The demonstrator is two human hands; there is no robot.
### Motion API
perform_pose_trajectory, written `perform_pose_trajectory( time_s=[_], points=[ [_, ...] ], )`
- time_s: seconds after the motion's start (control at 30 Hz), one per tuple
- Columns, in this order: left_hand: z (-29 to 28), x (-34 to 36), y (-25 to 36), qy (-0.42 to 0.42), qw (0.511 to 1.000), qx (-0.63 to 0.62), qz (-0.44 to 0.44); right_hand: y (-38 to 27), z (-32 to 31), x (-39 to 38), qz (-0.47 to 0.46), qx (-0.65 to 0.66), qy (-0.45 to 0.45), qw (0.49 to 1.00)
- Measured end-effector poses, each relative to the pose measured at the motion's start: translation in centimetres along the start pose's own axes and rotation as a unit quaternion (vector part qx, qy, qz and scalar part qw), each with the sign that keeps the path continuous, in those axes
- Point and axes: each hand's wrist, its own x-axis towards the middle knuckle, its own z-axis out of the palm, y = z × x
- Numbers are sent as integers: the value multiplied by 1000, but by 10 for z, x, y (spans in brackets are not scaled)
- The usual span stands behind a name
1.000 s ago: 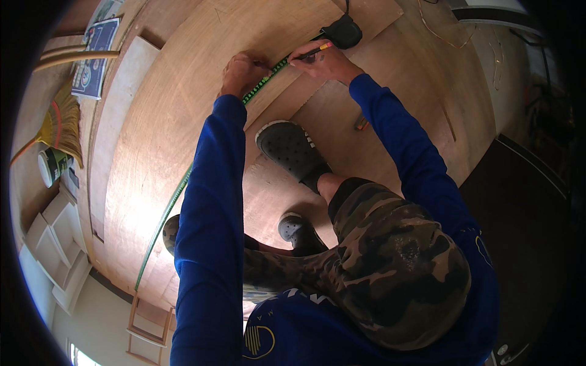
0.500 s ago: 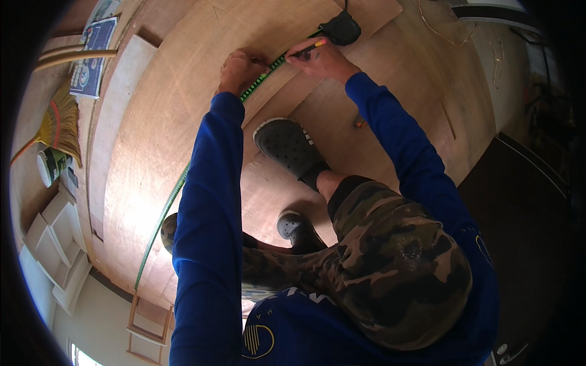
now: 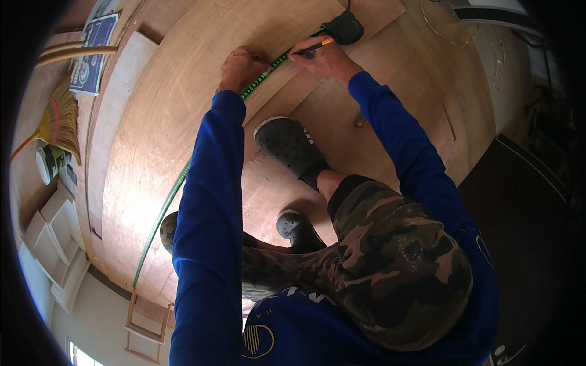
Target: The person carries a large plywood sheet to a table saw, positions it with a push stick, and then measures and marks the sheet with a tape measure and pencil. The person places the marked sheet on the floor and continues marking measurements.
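Observation:
A tape measure lies across a plywood sheet (image 3: 152, 104), its green blade (image 3: 160, 215) running from the lower left up to a black case (image 3: 348, 29) at the top. My left hand (image 3: 240, 69) is closed, its curled fingers pressing on the blade's edge. To its right, my right hand (image 3: 329, 59) grips a dark pencil (image 3: 316, 46) with an orange-pink end. The pencil's point rests close to the blade, between my left hand and the case. My left forearm hides part of the blade.
My dark clog (image 3: 285, 143) stands on the wood below my hands. A small tool with an orange part (image 3: 361, 120) lies beside my right forearm. A broom (image 3: 60, 125), a tub (image 3: 51, 163) and white shelving (image 3: 56, 244) are at the left. Thin wire (image 3: 444, 35) lies at upper right.
My right hand, with the pencil, has shifted slightly right. The tape case also sits a touch farther right. My left hand stays at the blade.

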Motion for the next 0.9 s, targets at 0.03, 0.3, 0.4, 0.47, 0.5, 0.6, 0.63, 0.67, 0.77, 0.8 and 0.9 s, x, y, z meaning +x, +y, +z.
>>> perform_pose_trajectory(
  time_s=[0.03,0.3,0.4,0.47,0.5,0.6,0.63,0.67,0.77,0.8,0.9],
  points=[
    [0,0,1,-5,1000,3,-13,0,0,0,4,-2,-3,1000],
    [-1,-2,2,1,1000,1,4,1,2,0,-26,-35,14,999],
    [-1,0,1,-2,1000,14,12,2,3,0,-40,-35,12,999],
    [-1,1,0,-12,1000,11,10,2,1,1,-62,-34,7,997],
    [-1,1,0,-11,1000,10,14,2,-1,1,-75,-53,-21,996],
    [-2,0,1,-7,1000,5,16,1,-11,3,-77,-63,-88,991],
    [-2,-1,2,-7,1000,4,12,1,-14,2,-60,-44,-80,994],
    [-2,-1,2,-6,1000,2,8,1,-17,2,-36,-23,-78,996],
    [-3,-2,3,-3,1000,2,4,1,-20,0,44,-7,-67,997],
    [-3,-3,4,-3,1000,8,4,1,-18,0,34,-2,-62,997],
    [-3,-2,4,-4,1000,15,1,4,-11,0,3,15,-42,999]
  ],
)
